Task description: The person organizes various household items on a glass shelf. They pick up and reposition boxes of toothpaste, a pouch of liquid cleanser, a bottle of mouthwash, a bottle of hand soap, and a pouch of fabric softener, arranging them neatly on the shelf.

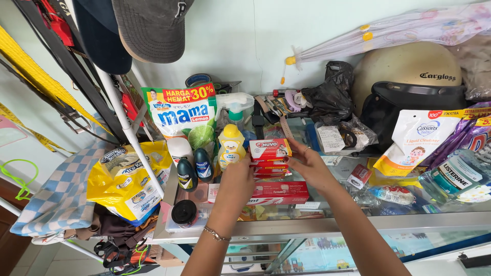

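Observation:
My left hand (236, 180) and my right hand (308, 164) are on either side of a small stack of red and white boxes (269, 150) and grip it between them. The stack rests on a long red and white box (279, 192) that lies on the glass shelf (327, 225). A yellow bottle (231, 146) stands just left of the stack. Two dark roll-on bottles (195, 170) stand further left. My left wrist carries a thin bracelet, and a ring shows on my right hand.
A green and white refill pouch (180, 110) and a spray bottle (235, 105) stand at the back. A yellow bag (128, 181) hangs off the left edge. Right of the stack lie a black plastic bag (330, 94), a beige helmet (406, 69), pouches and a mouthwash bottle (452, 176). Caps (148, 25) hang above.

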